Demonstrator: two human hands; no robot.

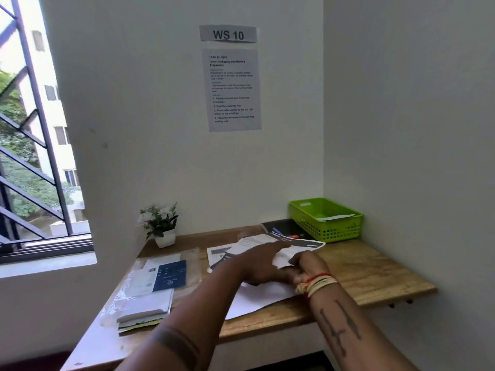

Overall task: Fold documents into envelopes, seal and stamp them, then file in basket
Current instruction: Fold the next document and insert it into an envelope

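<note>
Several printed documents (257, 241) lie fanned out in the middle of the wooden desk (375, 271), over a plain white sheet (257, 297). My left hand (257, 263) lies flat across them with straight fingers pointing right. Close beside it, my right hand (308, 265) has curled fingers that pinch the edge of a white paper (281, 259). A stack of white envelopes (150, 303) in clear plastic sits at the left with a blue stamp booklet (171, 274) on top. The green basket (325, 228) stands at the back right corner with a white envelope (334, 217) inside.
A black tray with pens (284, 227) sits just left of the basket. A small potted plant (162, 226) stands at the back left. Walls close in behind and to the right, with an instruction sheet (231, 89) on the back wall. A barred window (32, 156) is at the left.
</note>
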